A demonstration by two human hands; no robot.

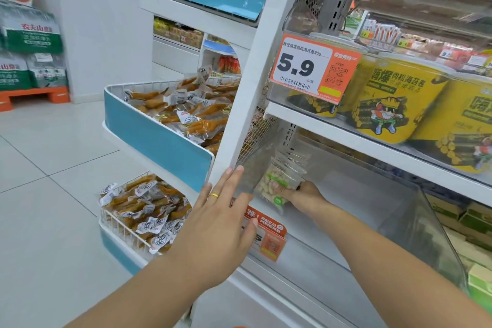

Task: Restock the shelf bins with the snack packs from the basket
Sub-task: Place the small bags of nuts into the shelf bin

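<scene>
Here we are gripping a snack pack with our right hand inside the clear bin, while our left hand is pressing flat-fingered on its corner.

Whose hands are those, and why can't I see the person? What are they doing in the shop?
There is just one picture, taken by a camera worn on the person's head, so you see only their arms reaching out. The right hand is inside a clear plastic shelf bin, holding a see-through snack pack of pale pieces to put it there. The left hand, which wears a gold ring, rests with straight fingers on the bin's front corner. On the shelf above stand yellow seaweed roll tubs behind a price tag reading 5.9. To the left, wire baskets hold orange-brown snack packets.
</scene>
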